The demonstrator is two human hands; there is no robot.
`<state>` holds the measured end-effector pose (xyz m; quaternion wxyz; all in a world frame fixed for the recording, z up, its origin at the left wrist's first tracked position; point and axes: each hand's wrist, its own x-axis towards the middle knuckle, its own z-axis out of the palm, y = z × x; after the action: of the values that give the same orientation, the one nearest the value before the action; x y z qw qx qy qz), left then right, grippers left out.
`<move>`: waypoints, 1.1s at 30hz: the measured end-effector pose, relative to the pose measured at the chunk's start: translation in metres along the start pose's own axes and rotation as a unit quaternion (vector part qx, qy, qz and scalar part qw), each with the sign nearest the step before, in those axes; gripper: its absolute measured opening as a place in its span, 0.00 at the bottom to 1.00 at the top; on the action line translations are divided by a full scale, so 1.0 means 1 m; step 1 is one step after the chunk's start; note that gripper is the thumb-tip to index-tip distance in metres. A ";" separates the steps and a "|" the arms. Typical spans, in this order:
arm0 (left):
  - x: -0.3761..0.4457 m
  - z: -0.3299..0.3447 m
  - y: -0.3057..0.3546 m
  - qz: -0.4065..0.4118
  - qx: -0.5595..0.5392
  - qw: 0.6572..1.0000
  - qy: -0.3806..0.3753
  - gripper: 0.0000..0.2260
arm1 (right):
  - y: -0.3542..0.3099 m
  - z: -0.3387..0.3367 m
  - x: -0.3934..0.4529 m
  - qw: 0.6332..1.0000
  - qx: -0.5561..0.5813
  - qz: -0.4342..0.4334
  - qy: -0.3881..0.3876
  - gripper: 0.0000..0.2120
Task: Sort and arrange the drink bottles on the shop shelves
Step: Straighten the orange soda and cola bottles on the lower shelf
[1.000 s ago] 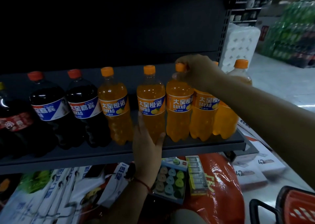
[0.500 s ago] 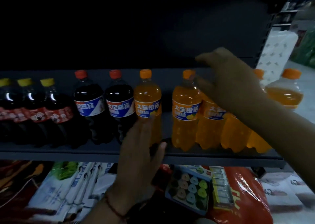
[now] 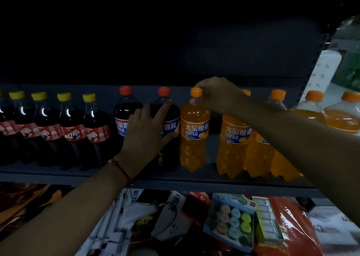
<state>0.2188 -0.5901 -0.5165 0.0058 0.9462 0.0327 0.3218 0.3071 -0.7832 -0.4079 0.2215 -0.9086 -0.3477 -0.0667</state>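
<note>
Left hand [image 3: 145, 133] has moved onto the cola bottle [image 3: 169, 127], fingers straight; right hand's [image 3: 218, 94] grip now pinches the orange bottle [image 3: 194, 131].

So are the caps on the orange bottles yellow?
No, the orange bottles have orange caps; the yellow caps top dark bottles.

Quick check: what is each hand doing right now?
Left hand: open, fingers spread against the red-capped cola bottle.
Right hand: curled around the neck of an orange soda bottle.
</note>
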 end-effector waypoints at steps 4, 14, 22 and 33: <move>-0.004 0.004 0.008 -0.039 -0.146 0.989 -0.004 0.39 | -0.002 -0.006 -0.005 0.999 -0.054 -0.009 -0.001 0.10; -0.007 0.012 0.019 -0.051 -0.180 0.981 0.049 0.41 | -0.004 -0.016 -0.013 0.994 -0.108 0.021 -0.006 0.14; -0.013 0.017 0.038 -0.047 -0.197 0.977 0.072 0.42 | 0.005 -0.018 -0.018 0.996 -0.091 0.010 -0.009 0.16; -0.078 0.074 0.052 -0.272 -0.434 0.859 -0.008 0.37 | 0.011 -0.009 -0.027 0.994 -0.110 -0.004 0.005 0.22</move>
<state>0.2054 -0.6463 -0.6205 0.5035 0.8037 0.1459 0.2815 0.2945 -0.8105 -0.4115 0.1217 -0.9256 -0.3410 -0.1106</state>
